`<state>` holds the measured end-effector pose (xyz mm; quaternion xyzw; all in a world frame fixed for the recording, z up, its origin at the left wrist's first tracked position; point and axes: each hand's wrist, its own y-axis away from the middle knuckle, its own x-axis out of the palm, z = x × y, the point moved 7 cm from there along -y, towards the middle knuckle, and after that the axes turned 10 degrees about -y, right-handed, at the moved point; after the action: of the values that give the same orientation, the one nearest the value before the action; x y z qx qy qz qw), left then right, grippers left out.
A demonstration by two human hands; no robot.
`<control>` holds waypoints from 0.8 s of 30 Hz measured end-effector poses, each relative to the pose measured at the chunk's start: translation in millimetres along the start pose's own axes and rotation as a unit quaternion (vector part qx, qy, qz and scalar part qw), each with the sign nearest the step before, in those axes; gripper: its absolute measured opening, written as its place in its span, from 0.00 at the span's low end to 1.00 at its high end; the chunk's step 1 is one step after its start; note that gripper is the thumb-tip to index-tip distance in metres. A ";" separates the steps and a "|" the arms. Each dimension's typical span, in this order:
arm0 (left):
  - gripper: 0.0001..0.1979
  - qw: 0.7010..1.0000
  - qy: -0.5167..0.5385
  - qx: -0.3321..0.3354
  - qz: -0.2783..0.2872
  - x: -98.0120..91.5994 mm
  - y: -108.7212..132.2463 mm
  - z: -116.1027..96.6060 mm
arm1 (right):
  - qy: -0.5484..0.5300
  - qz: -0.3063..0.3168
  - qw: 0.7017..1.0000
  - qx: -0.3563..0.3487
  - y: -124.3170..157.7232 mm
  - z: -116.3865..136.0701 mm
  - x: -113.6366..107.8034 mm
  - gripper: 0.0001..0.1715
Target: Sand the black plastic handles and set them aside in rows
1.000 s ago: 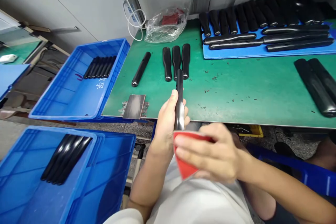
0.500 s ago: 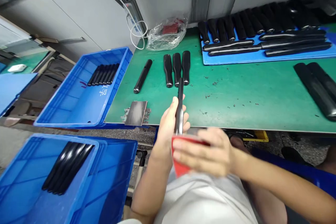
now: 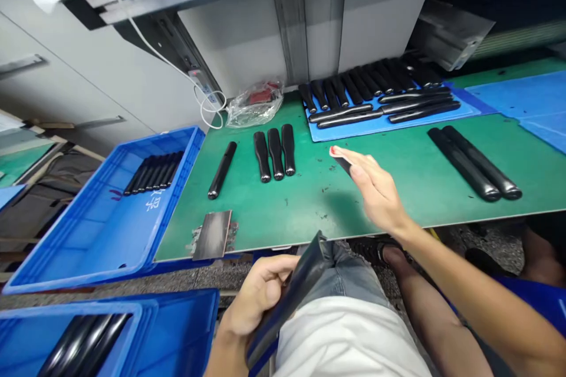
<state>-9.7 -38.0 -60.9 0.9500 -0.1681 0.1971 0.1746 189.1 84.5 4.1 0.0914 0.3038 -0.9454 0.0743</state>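
My left hand (image 3: 260,294) is closed around a long black part (image 3: 292,297), held tilted over my lap in front of the table edge. Above the table, my right hand (image 3: 375,191) grips a thin pad (image 3: 342,160), dark on its underside with red at the tip. Three black handles (image 3: 275,154) lie side by side on the green table, with a single black piece (image 3: 222,171) to their left. A flat dark sanding block (image 3: 213,235) lies at the near left corner amid black scraps.
Many black handles (image 3: 354,87) lie on a blue sheet (image 3: 354,131) at the back; two longer parts (image 3: 475,162) lie right. A plastic bag (image 3: 254,107) sits at the back left. Blue crates (image 3: 84,230) holding black parts stand left.
My right hand has lifted forward and right with the pad, away from the black part. My left hand has drawn that part back toward my body and turned it. The view has shifted.
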 end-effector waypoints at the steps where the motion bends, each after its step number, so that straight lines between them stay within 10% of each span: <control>1: 0.25 1.000 0.013 0.026 0.003 -3.0 0.3 0.5 | -0.011 -0.028 0.999 0.010 7.8 5.4 -0.7 0.25; 5: 0.13 0.999 0.002 0.022 0.026 3.2 -7.8 12.0 | -0.099 -0.007 0.995 0.016 50.3 33.7 26.0 0.29; 9: 0.23 0.992 -0.126 0.003 -0.005 8.6 -7.1 7.4 | 0.007 0.113 0.992 -0.047 59.2 57.9 41.3 0.27; 14: 0.17 0.925 -0.378 0.027 0.012 13.6 -3.4 -8.3 | 0.116 0.273 0.954 -0.050 44.5 54.6 45.3 0.18; 19: 0.21 0.978 -0.133 0.019 -0.158 -18.4 -6.3 -5.6 | 0.101 0.106 0.979 -0.142 36.7 62.3 30.8 0.29; 24: 0.31 0.989 0.064 -0.023 -0.131 -13.7 -12.9 3.6 | 0.087 0.188 0.934 -0.291 59.3 75.9 78.1 0.26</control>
<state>-15.5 -24.6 -73.3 0.9449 -0.0353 0.2291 0.2311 115.1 -14.4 14.4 0.2034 0.5482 -0.7728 0.2467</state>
